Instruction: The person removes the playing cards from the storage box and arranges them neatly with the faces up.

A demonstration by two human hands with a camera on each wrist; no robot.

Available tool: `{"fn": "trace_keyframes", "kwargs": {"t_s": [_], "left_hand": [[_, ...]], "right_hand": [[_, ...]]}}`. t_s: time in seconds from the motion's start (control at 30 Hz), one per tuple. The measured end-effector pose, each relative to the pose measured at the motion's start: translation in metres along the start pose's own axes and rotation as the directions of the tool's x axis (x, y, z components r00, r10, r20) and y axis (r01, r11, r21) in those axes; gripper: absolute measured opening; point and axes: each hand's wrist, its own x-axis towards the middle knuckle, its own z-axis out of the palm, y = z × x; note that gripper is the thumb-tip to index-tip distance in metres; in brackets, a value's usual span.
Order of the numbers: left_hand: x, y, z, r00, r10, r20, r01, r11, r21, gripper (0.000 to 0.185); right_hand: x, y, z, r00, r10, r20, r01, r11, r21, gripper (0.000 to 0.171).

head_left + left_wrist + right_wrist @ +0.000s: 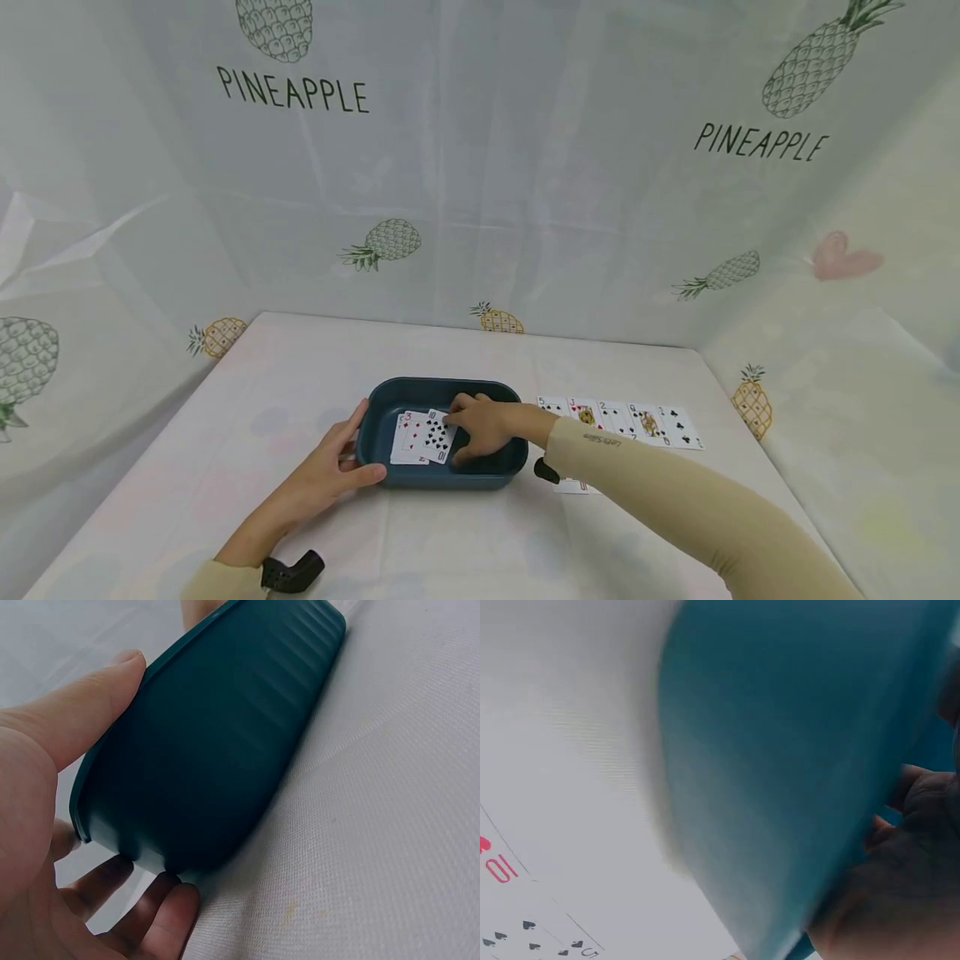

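Note:
A dark teal tray (442,386) stands mid-table with two cards face up inside: a red three (408,437) and a ten of spades (435,433) lying partly over it. My right hand (453,437) reaches into the tray and pinches the ten's right edge between forefinger and thumb. My left hand (360,450) grips the tray's left end, thumb on the front corner and fingers along the side. In the left wrist view the thumb (112,675) lies on the rim of the tray (225,735). The right wrist view shows the tray's outer wall (780,750).
A row of face-up cards (618,421) lies on the white cloth right of the tray. Another card (573,486) shows under my right forearm, and a red ten (499,866) appears in the right wrist view. Pineapple-print sheets wall the table.

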Motion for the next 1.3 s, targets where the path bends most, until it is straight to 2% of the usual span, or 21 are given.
{"fn": "trace_keyframes", "kwargs": {"t_s": [0.17, 0.3, 0.43, 0.6, 0.87, 1.3], "left_hand": [[0.001, -0.004, -0.003, 1.0, 0.018, 0.013, -0.018, 0.999, -0.032, 0.108], [0.002, -0.006, -0.004, 0.998, 0.06, 0.025, -0.059, 0.998, -0.035, 0.107], [0.003, -0.005, -0.003, 0.998, 0.054, 0.023, -0.053, 0.998, -0.021, 0.107], [0.002, -0.003, -0.003, 1.0, 0.027, 0.014, -0.027, 1.0, -0.006, 0.106], [0.003, -0.005, -0.002, 0.999, 0.037, 0.023, -0.036, 0.999, -0.03, 0.107], [0.001, -0.001, -0.002, 0.998, 0.063, 0.023, -0.063, 0.998, -0.025, 0.108]], "right_hand": [[0.001, -0.005, 0.007, 0.993, -0.014, -0.117, 0.012, 1.0, -0.017, 0.073], [0.007, -0.009, 0.018, 0.977, 0.016, -0.213, -0.022, 0.999, -0.028, 0.083], [0.016, -0.005, 0.029, 0.966, 0.052, -0.254, -0.056, 0.998, -0.01, 0.092], [0.023, 0.001, 0.036, 0.961, 0.056, -0.273, -0.05, 0.998, 0.028, 0.091], [0.012, -0.006, 0.024, 0.968, 0.068, -0.242, -0.04, 0.992, 0.119, 0.081], [0.008, 0.003, 0.025, 0.968, 0.028, -0.251, 0.021, 0.981, 0.191, 0.082]]}}
